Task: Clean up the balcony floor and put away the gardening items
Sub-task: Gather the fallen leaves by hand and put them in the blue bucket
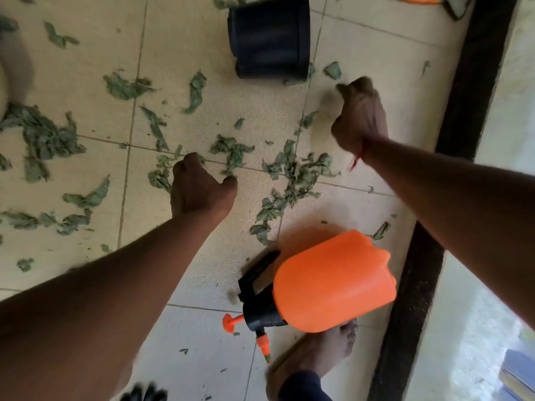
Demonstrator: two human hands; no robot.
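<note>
Torn green leaves (231,151) lie scattered over the beige tiled floor (86,82). My left hand (199,186) hangs just above the leaves near a tile joint, fingers loosely curled downward and thumb apart, holding nothing that I can see. My right hand (359,117) is further away and to the right, blurred, its fingers curled into a fist with nothing showing in it. An orange pressure sprayer (333,282) with a black pump head lies on its side near my bare foot (321,351).
A black plastic pot (269,36) lies on the floor at the top. A dark door-frame sill (411,299) runs along the right side. Part of an orange-and-grey object (428,0) shows at the top right, and something black (144,393) at the bottom edge.
</note>
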